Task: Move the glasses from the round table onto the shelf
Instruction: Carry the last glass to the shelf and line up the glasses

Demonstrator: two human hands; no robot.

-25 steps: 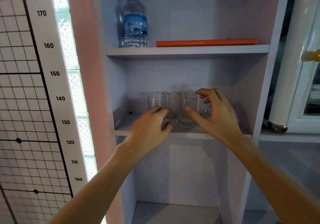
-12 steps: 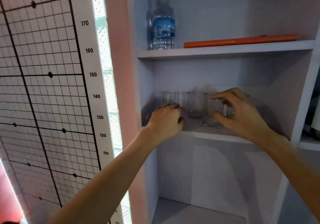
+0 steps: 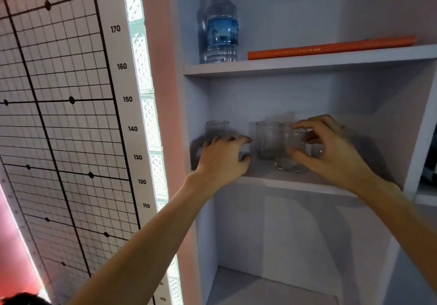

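Clear glass tumbler [image 3: 217, 130] now stands further left; left hand [image 3: 222, 160] grip curled around it, right hand [image 3: 331, 153] still pinching front tumbler [image 3: 291, 151] on white shelf [image 3: 295, 181].

Shelf unit [image 3: 196, 115], pale grey-white, open-fronted, three levels in view.

Upper shelf [image 3: 307, 64]: one clear plastic water bottle [image 3: 221, 23] with a blue label and white cap, upright at the left end; one flat orange book [image 3: 331, 47] lying just beside it to the right.

Middle shelf [image 3: 264, 172]: clear drinking glasses, all upright. One glass [image 3: 217, 128] stands alone at the far left. A second glass [image 3: 266, 139] stands near the centre. A third glass [image 3: 289, 153] stands forward of it, close to the shelf edge. Further glasses behind these are partly hidden; their number cannot be told.

Lower shelf [image 3: 260, 288]: bare surface in view.
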